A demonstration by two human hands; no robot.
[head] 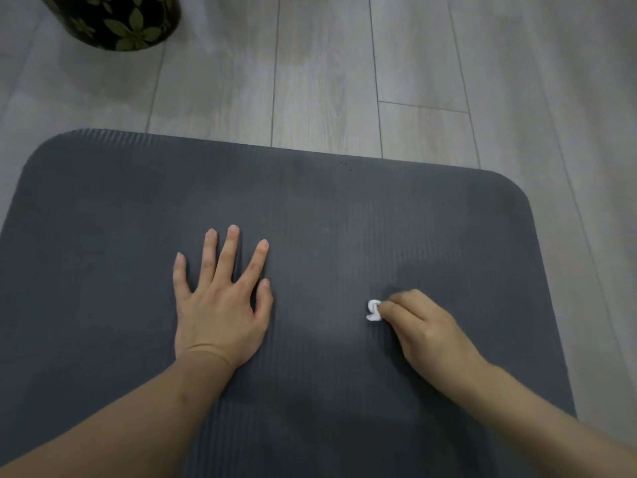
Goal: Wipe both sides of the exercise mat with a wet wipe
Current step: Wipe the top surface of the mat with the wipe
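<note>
A dark grey ribbed exercise mat lies flat on the floor, its rounded far end in view. My left hand presses flat on the mat with fingers spread, left of centre. My right hand has its fingers curled around a small crumpled white wet wipe, which touches the mat right of centre. Only a small bit of the wipe shows past the fingertips.
Pale grey wood-plank floor surrounds the mat at the far side and to the right. A round black container with a green leaf pattern stands on the floor at the far left.
</note>
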